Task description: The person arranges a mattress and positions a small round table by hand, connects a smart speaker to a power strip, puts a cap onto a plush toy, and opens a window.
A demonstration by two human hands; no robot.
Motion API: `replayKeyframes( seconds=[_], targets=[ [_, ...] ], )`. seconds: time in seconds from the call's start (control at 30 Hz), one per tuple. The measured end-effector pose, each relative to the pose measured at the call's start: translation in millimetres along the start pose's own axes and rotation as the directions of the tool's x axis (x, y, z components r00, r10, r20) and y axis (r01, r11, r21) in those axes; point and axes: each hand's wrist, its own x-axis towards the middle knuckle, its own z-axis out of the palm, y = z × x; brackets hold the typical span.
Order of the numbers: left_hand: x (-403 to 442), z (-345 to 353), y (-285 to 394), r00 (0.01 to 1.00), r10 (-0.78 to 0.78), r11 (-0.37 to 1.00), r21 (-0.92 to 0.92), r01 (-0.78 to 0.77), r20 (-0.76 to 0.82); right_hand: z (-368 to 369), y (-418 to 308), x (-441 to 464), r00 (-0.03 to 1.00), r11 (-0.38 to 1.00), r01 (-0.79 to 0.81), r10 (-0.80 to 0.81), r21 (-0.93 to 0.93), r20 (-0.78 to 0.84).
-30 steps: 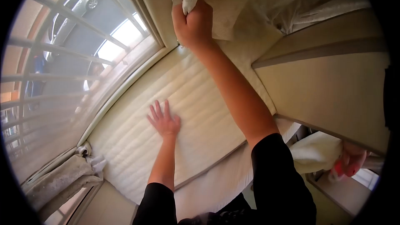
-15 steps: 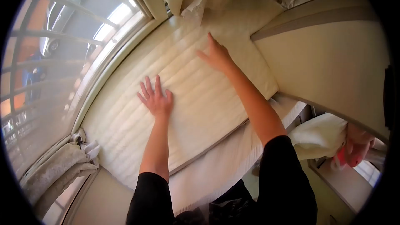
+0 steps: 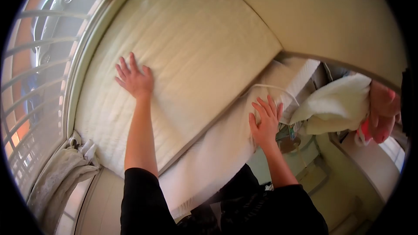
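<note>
A large cream quilted mattress pad (image 3: 191, 56) lies beside the window. My left hand (image 3: 136, 78) presses flat on its surface with the fingers spread. Lower and to the right, my right hand (image 3: 266, 122) is open, its fingers apart, over the edge of the pale bedding (image 3: 217, 154) beneath the pad. Whether its fingertips touch that bedding I cannot tell. A thin white cord (image 3: 278, 88) curves from the pad's edge just above my right fingers.
A barred window (image 3: 52, 65) runs along the left, with a gathered curtain (image 3: 65, 174) below. A beige panel (image 3: 331, 21) stands at the upper right. White bedding (image 3: 337, 104) and a pink item (image 3: 383, 113) are at the right, above the floor.
My right hand has moved from over the far part of the pad down to the near bedding edge. My left hand stays flat on the pad. The view has shifted, and the cord now shows.
</note>
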Motion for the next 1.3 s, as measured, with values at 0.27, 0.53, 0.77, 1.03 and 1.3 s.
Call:
replayKeyframes(
  seconds=[0.27, 0.53, 0.77, 1.03, 1.3],
  targets=[
    [-3.6, 15.6, -9.9, 0.999, 0.045, 0.993, 0.107, -0.044, -0.002, 2.4, 6.2, 1.7, 0.999, 0.995, -0.002, 0.006, 0.096, -0.035],
    [-73.3, -9.6, 4.1, 0.972, 0.231, 0.953, 0.195, -0.233, 0.034, 17.3, 15.3, -5.7, 0.977, 0.987, 0.033, 0.002, 0.159, -0.214],
    [-212.1, -34.8, 11.2, 0.782, 0.536, 0.82, 0.028, -0.572, 0.318, 28.7, 21.0, -1.9, 0.989, 0.998, 0.008, 0.001, 0.057, -0.151],
    [-171.8, -194.8, 48.6, 0.616, 0.591, 0.78, -0.563, -0.274, 0.52, 13.9, 17.9, 5.9, 1.0, 0.988, -0.02, 0.019, -0.156, -0.006],
    [-317.3, -378.0, 66.6, 0.272, 0.848, 0.53, -0.736, -0.421, 0.455, 17.3, 21.1, 6.6, 0.993, 0.994, 0.008, -0.021, -0.113, -0.114]
  ],
)
